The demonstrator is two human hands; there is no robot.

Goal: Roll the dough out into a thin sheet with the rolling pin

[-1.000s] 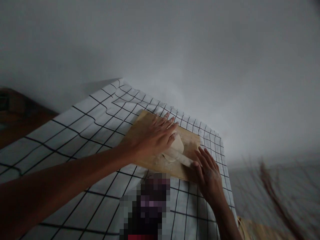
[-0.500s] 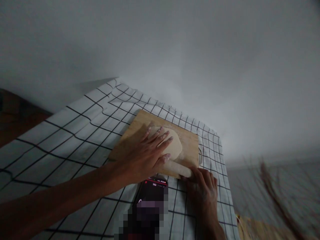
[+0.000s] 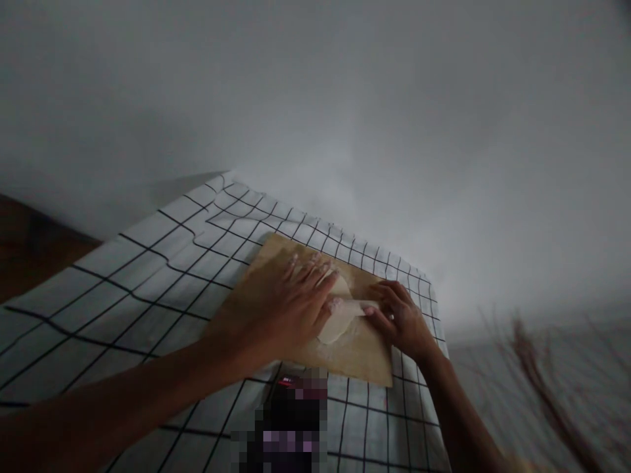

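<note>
Nearest my head camera, a partly blurred phone (image 3: pixel 293 407) lies on the checked cloth (image 3: pixel 172 325). Just beyond, on the board (image 3: pixel 365 358), my left hand (image 3: pixel 302 307) spreads over the dough (image 3: pixel 336 328), fingers apart; my right hand (image 3: pixel 401 318) is clamped on the rolling pin (image 3: pixel 355 307). Behind stands a grey wall (image 3: pixel 394 144).
</note>
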